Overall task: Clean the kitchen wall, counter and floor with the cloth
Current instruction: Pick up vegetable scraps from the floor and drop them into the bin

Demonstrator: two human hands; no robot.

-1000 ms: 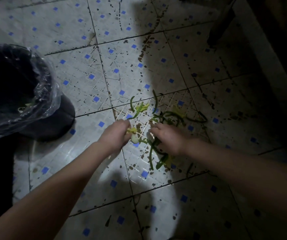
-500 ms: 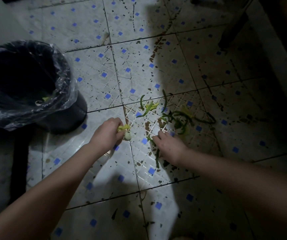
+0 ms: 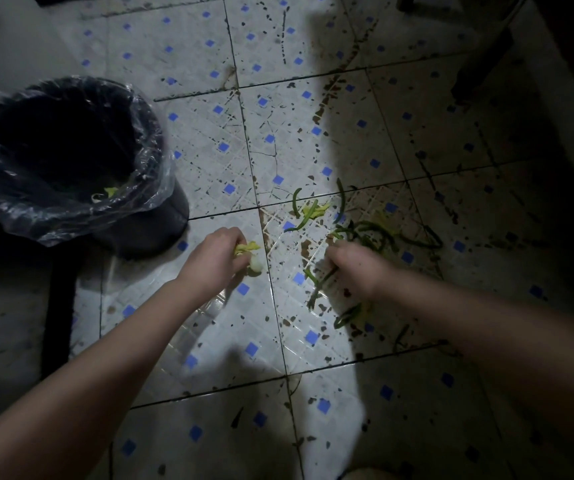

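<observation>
Floor step, picking scraps. My left hand (image 3: pixel 214 263), centre frame, clenches yellow peel (image 3: pixel 248 249); right hand (image 3: pixel 354 268) pinches a green strip (image 3: pixel 320 284). Cloth not visible. Next: drop into bin (image 3: pixel 70 161), upper left.

no writing, label, brand, number or sign can be read anywhere here.
</observation>
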